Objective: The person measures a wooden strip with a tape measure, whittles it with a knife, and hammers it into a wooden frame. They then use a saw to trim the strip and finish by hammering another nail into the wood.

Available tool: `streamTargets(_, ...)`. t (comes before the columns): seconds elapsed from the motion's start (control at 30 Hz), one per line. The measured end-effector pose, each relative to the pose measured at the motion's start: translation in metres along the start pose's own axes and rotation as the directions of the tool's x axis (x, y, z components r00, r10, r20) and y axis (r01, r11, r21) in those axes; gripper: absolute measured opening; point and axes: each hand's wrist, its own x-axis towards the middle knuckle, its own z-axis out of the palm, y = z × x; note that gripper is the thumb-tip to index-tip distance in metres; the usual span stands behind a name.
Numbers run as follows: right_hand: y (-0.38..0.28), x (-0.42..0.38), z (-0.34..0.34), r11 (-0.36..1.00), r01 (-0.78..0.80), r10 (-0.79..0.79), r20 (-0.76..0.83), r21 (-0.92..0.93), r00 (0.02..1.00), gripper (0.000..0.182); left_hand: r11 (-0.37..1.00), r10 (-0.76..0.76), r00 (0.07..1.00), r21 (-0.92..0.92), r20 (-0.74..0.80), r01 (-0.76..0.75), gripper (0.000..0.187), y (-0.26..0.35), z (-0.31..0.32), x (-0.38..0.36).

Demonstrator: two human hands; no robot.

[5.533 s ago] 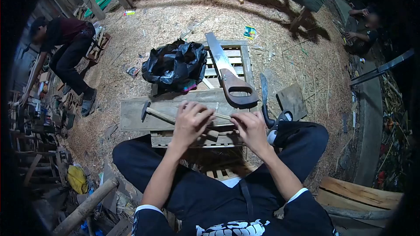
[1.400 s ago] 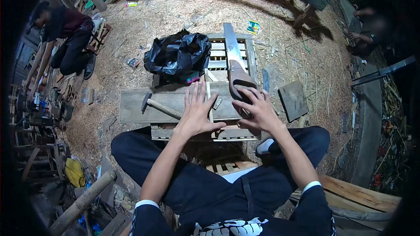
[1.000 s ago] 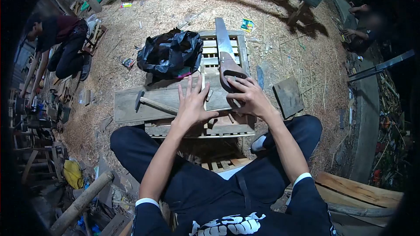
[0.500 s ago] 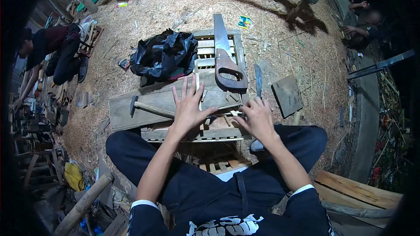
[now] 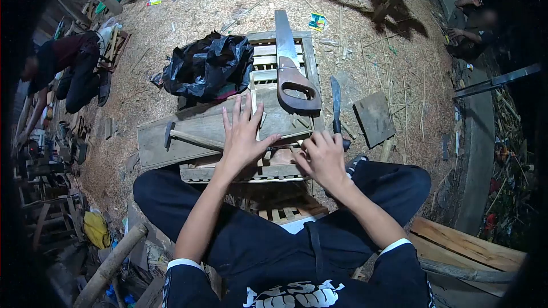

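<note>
I sit with a wooden plank (image 5: 171,151) lying across a slatted crate (image 5: 268,172) in front of my knees. My left hand (image 5: 242,137) lies flat on the plank with its fingers spread, pressing down on a thin wooden strip (image 5: 285,144). My right hand (image 5: 319,158) is curled at the right end of that strip and pinches it. A hammer (image 5: 181,137) rests on the plank just left of my left hand. A hand saw (image 5: 292,74) lies beyond my hands, its handle toward me.
A black plastic bag (image 5: 208,65) sits on a slatted pallet (image 5: 311,57) behind the plank. A long knife (image 5: 335,102) and a square board (image 5: 374,117) lie to the right on sawdust. One person (image 5: 63,71) crouches at far left, another (image 5: 474,28) sits far right.
My right hand left the saw handle and came back to the near edge of the plank, closing on the strip's end. My left hand stayed flat on the plank.
</note>
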Motion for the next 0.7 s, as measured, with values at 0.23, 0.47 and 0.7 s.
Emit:
streamTargets(0.23, -0.002, 0.003, 0.007, 0.960, -0.095, 0.056, 0.152, 0.264, 0.987, 0.023, 0.998, 0.029, 0.998, -0.059, -0.052, -0.032, 0.087, 0.000, -0.003, -0.003)
streamTargets(0.47, 0.001, 0.012, -0.026, 0.402, -0.470, 0.108, 0.469, 0.786, 0.876, 0.026, 0.927, 0.102, 0.969, -0.332, -0.226, -0.175, 0.042, 0.020, -0.027, -0.015)
streamTargets(0.7, -0.002, 0.018, -0.037, 0.322, -0.416, 0.069, 0.417, 0.850, 0.906, 0.023, 0.819, 0.265, 0.935, -0.456, -0.235, -0.347, 0.036, 0.034, -0.035, -0.030)
